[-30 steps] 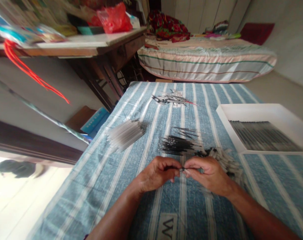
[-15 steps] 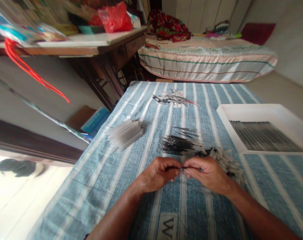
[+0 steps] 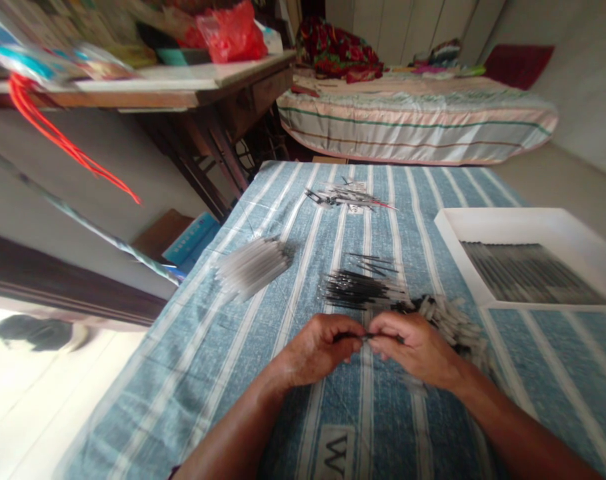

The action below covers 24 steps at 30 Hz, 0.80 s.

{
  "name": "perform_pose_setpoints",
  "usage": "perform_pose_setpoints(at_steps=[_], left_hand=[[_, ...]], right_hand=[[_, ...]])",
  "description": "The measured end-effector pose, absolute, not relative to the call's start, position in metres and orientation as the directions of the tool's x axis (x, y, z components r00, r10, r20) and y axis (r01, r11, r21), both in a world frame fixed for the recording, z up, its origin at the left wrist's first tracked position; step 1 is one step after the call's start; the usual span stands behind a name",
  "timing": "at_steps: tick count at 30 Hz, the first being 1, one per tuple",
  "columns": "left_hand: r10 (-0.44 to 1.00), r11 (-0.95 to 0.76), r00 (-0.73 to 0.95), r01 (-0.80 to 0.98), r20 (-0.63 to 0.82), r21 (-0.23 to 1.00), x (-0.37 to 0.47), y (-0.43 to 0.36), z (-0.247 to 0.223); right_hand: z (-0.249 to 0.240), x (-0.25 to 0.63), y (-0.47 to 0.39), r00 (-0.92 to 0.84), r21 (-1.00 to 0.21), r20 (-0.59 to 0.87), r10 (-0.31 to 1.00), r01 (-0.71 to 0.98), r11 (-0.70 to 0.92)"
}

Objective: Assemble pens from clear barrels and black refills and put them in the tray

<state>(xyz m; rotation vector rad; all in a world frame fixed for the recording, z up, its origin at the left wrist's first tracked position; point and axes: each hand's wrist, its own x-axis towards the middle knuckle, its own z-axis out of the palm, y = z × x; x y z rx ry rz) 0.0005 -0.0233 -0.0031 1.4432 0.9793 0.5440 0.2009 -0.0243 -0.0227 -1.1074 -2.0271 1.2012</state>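
Observation:
My left hand [image 3: 323, 350] and my right hand [image 3: 413, 347] meet fingertip to fingertip over the striped cloth, both closed in a pinch. Between them is a small dark thin piece [image 3: 367, 338], mostly hidden by the fingers. Just beyond the hands lies a bundle of thin black sticks [image 3: 355, 290], with a few loose ones behind it. A heap of short whitish and black pieces [image 3: 447, 320] sits beside and behind my right hand. Farther left is a stack of pale translucent tubes [image 3: 255, 267].
A white tray [image 3: 513, 223] holding a row of dark-grey sticks [image 3: 527, 270] stands at the right. Mixed thin parts [image 3: 350, 195] lie at the cloth's far end. A wooden desk [image 3: 197, 100] is at the left; a bed [image 3: 417, 127] stands behind.

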Motion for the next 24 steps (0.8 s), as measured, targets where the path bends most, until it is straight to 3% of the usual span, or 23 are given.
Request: perform_pose_setpoints(at_steps=[12, 24], left_hand=[[0.807, 0.194, 0.527, 0.192, -0.267, 0.962, 0.0017, -0.0245, -0.0062], [0.811, 0.191, 0.514, 0.219, -0.279, 0.957, 0.0027, -0.0253, -0.0034]], right_hand=[[-0.0191, 0.1988, -0.0246, -0.516, -0.876, -0.091, 0.852, 0.448, 0.178], [-0.0208, 0.1982, -0.0261, -0.498, -0.896, -0.072, 0.864, 0.413, 0.163]])
